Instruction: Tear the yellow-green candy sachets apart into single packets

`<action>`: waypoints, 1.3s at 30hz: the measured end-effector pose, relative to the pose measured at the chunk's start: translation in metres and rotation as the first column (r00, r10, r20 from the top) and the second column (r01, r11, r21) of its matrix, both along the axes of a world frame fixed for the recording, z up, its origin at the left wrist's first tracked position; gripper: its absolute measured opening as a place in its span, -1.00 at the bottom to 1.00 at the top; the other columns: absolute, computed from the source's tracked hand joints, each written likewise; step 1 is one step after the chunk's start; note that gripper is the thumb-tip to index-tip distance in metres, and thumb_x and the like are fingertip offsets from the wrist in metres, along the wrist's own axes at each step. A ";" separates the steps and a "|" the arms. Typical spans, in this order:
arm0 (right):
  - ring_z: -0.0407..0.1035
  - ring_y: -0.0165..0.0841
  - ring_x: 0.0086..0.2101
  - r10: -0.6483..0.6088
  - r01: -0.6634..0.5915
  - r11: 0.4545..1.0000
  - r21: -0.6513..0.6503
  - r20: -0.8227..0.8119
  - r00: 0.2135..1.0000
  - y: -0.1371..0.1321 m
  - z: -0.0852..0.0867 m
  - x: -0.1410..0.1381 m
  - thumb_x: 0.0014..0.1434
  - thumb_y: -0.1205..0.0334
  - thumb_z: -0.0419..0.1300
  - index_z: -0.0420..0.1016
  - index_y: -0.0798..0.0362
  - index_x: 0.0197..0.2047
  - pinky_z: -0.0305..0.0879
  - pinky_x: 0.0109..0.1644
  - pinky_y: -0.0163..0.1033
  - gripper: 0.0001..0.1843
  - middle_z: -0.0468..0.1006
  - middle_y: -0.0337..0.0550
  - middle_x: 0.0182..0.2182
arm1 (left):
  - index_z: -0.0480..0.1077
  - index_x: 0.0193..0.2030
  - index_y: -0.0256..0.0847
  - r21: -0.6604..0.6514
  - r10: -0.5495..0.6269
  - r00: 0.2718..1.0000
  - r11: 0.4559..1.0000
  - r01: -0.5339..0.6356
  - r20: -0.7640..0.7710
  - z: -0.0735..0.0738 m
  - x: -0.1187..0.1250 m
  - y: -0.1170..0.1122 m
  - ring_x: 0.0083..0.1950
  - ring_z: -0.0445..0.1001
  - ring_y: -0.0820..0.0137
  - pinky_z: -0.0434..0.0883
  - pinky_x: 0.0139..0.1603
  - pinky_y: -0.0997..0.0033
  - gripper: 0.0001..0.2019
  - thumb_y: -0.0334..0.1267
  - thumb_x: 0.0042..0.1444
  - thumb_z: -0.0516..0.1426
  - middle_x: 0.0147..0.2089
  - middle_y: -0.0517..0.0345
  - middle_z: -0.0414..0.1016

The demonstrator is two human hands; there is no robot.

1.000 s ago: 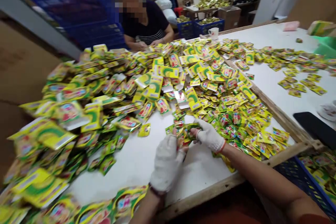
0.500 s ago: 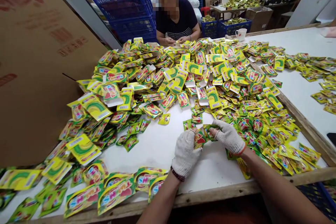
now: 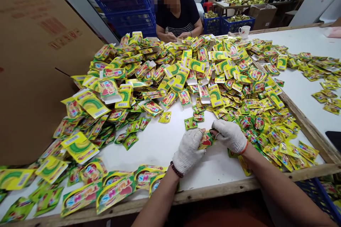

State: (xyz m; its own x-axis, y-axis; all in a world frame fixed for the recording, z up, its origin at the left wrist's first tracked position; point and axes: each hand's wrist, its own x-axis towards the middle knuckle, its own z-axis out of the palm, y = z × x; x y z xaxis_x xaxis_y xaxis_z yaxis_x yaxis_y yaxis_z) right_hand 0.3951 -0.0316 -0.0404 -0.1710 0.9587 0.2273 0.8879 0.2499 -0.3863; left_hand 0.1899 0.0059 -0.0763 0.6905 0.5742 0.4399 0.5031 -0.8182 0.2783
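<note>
My left hand, in a white knit glove with a dark bead bracelet at the wrist, grips a small yellow-green printed carton. The right hand, gloved too, is closed at the carton's right end. Its thumb and fingertips pinch a small green packet, now mostly hidden between fingers and carton. Just beyond the hands, two green packets lie on the white tabletop. To the right of my right hand spreads a heap of yellow and green packets.
A large pile of printed cartons covers the table's far side. Flat printed pouches lie along the front left edge. A big cardboard box stands at left, a wooden rail at right. Opposite sits a person; a white mug is nearby.
My right hand has moved in against the carton, and less of the green packet and carton shows. The whole view has shifted slightly.
</note>
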 end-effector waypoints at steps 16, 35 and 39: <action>0.34 -0.34 -0.36 -0.050 -0.014 0.992 -0.127 -0.484 0.874 -0.001 -0.016 -0.009 0.12 0.32 0.13 0.44 0.06 -0.28 0.29 -0.23 -0.27 -0.91 0.51 -0.17 -0.39 | 0.14 0.27 -0.29 0.073 0.101 0.995 0.992 -0.100 -0.007 -0.007 -0.004 -0.005 0.00 0.46 0.07 0.46 -0.03 0.05 -0.32 -0.39 -0.05 0.18 0.04 -0.16 0.48; 0.23 -0.39 -0.44 -0.064 -0.020 0.986 -0.164 -0.491 0.869 -0.001 -0.004 -0.016 0.14 0.24 0.08 0.30 0.03 -0.56 0.15 -0.34 -0.30 -0.76 0.39 -0.22 -0.54 | 0.07 0.34 -0.25 0.060 0.131 0.991 0.989 -0.132 0.018 -0.005 -0.001 -0.013 0.06 0.45 0.06 0.43 0.00 0.03 -0.28 -0.34 0.01 0.15 0.09 -0.19 0.45; 0.28 -0.43 -0.51 -0.066 -0.214 0.888 -0.407 -0.573 0.817 -0.006 0.001 -0.009 0.05 0.34 0.02 0.43 0.05 -0.44 0.24 -0.40 -0.34 -0.83 0.39 -0.28 -0.58 | 0.13 0.30 -0.26 0.091 0.119 0.992 0.989 -0.115 -0.037 -0.002 0.001 -0.012 -0.03 0.48 0.07 0.44 -0.08 0.05 -0.34 -0.34 0.01 0.13 0.00 -0.17 0.48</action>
State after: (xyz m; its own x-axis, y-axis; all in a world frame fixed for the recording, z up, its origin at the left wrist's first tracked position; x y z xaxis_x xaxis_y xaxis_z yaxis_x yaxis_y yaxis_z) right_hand 0.3865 -0.0379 -0.0392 -0.2226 0.9662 -0.1304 0.4646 -0.0125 -0.8855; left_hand 0.1914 -0.0058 -0.0779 0.6398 0.6123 0.4645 0.6063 -0.7735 0.1845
